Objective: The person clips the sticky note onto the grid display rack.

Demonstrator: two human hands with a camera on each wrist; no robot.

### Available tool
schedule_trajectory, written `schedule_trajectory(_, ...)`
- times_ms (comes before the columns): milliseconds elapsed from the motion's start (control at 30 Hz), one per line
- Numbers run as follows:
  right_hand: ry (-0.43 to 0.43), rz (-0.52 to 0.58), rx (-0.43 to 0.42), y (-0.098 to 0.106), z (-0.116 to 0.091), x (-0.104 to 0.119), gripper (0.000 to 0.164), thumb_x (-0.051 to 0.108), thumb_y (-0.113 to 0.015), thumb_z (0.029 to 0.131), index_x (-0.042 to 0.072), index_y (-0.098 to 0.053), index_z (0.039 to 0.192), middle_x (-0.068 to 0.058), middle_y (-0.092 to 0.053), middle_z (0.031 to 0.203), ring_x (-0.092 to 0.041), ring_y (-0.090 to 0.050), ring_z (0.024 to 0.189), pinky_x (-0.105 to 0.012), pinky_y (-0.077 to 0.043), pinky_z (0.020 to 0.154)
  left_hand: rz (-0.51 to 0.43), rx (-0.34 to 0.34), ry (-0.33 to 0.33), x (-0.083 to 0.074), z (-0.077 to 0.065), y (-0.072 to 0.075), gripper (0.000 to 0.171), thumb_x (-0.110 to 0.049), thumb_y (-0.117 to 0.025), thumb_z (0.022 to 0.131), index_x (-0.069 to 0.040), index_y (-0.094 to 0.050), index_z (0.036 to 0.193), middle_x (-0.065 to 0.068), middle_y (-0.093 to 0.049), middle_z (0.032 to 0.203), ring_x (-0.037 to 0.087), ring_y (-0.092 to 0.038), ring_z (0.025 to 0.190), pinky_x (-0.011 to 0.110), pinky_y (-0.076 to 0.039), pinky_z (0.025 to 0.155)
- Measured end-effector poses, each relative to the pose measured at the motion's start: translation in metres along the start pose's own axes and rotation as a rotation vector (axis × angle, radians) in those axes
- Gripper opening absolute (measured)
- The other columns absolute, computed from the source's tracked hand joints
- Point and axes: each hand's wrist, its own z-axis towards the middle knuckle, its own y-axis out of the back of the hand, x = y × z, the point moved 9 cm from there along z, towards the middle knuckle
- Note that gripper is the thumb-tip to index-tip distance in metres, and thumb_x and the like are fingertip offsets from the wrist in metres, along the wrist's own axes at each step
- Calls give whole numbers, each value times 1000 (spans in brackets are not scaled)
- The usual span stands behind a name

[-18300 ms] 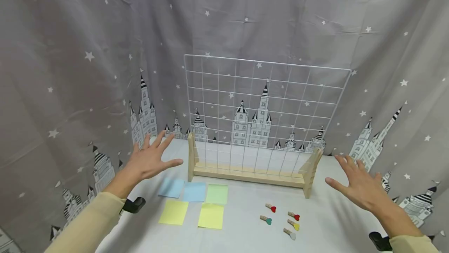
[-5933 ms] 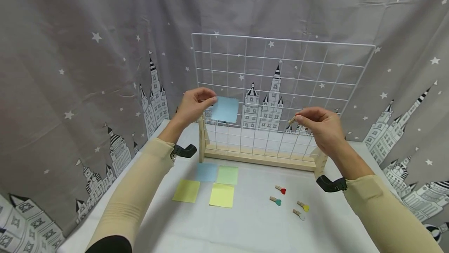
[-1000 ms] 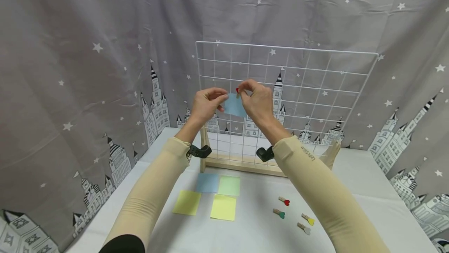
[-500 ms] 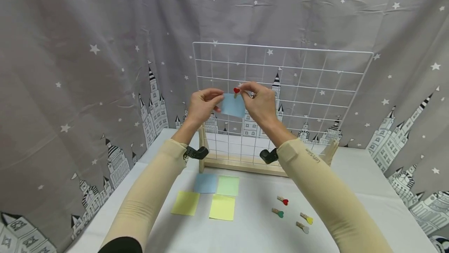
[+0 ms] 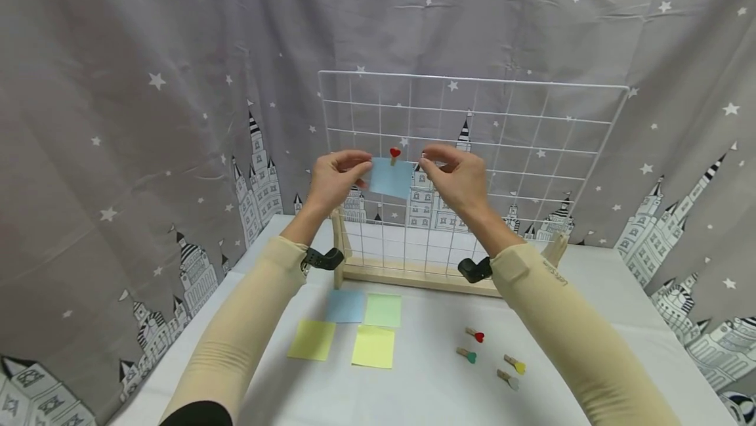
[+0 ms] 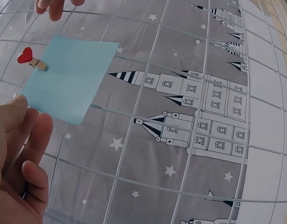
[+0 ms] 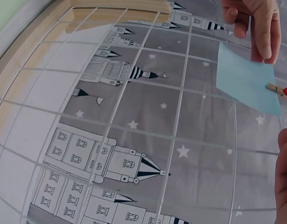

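Note:
A blue sticky note [image 5: 390, 180] hangs against the white wire grid [image 5: 502, 144]. A wooden clothespin with a red heart [image 5: 394, 154] sits clipped at its top edge, plain also in the left wrist view, where the clothespin [image 6: 38, 64] bites the paper beside a wire. My left hand [image 5: 333, 180] pinches the note's upper left corner between thumb and fingers. Just off the note's right side is my right hand [image 5: 459, 180], holding nothing, thumb and fingertips apart from paper and clothespin. The right wrist view shows the left fingers on the note [image 7: 246, 84].
On the white table [image 5: 431, 373] lie another blue note [image 5: 346, 306], a green note [image 5: 382, 310] and two yellow notes, one the yellow note [image 5: 373, 347]. Several heart clothespins, including a green one [image 5: 466, 354], lie to the right. A wooden base [image 5: 413, 275] carries the grid.
A blue note and a red-heart clothespin have left the table for the grid. Within the last second my right hand has let go of the clothespin and drawn right; my left keeps its pinch.

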Motion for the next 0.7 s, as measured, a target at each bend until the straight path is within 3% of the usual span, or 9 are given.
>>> schedule_trajectory(233, -46, 26, 25, 6, -7, -10, 24, 23, -77, 94, 11, -78, 114, -6, -79, 112, -20, -77, 94, -20, -59, 78, 9, 23, 16, 3, -6, 1, 28, -25, -76, 96, -10, -76, 119, 13, -76, 118, 11, -74, 73, 28, -61, 79)
schedule_trajectory(400, -65, 33, 42, 9, -12, -15, 27, 24, -77, 94, 10, -78, 116, -7, -78, 115, -18, -76, 94, -22, -59, 81, 3, 26, 11, 3, -7, 2, 26, -24, -77, 95, -10, -76, 117, 11, -76, 117, 11, -74, 74, 34, -63, 81)
schedule_trajectory(700, -68, 25, 37, 23, -21, -23, 23, 23, -78, 93, 12, -79, 114, -6, -79, 113, -11, -75, 89, -18, -57, 75, 45, 25, 14, 9, -10, 8, 25, -27, -76, 96, -14, -77, 117, 2, -78, 112, 21, -76, 77, 28, -60, 81)
